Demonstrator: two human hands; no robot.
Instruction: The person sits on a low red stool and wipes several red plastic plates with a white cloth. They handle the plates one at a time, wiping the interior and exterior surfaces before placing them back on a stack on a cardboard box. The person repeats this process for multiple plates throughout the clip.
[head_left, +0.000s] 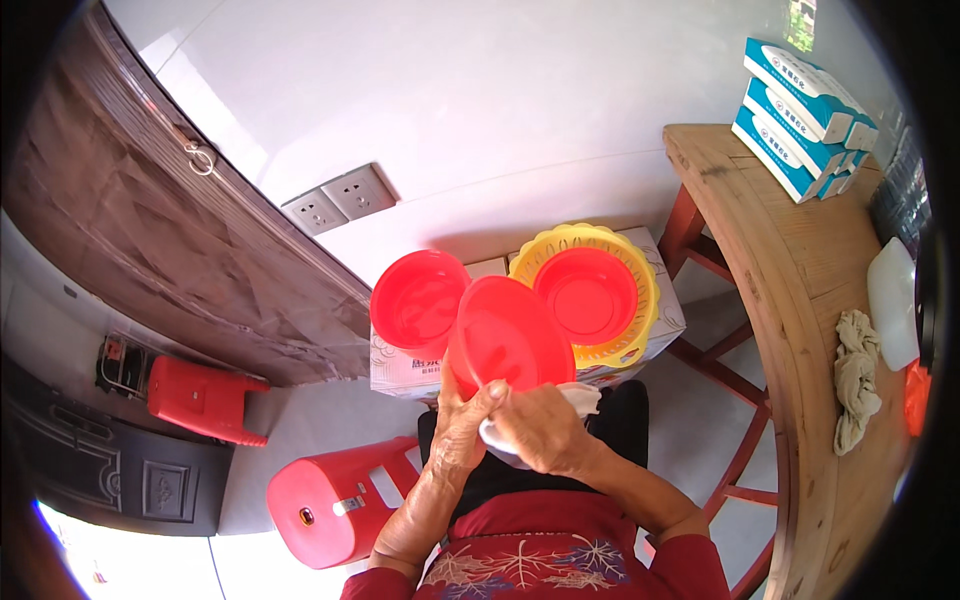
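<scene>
In front of my body a red plastic basin is held tilted, its inside facing up. My left hand grips it at the near left rim, thumb over the edge. My right hand is closed on a white cloth at the near rim; part of the cloth hangs below the fingers. Just beyond, a second red basin sits at the left on a cardboard box. To its right, a yellow scalloped plastic basket has another red basin inside it.
A red stool lies on its side at the lower left, with another red stool farther left. On the right, a wooden table carries stacked blue-and-white boxes and a crumpled beige cloth. Wall sockets are ahead.
</scene>
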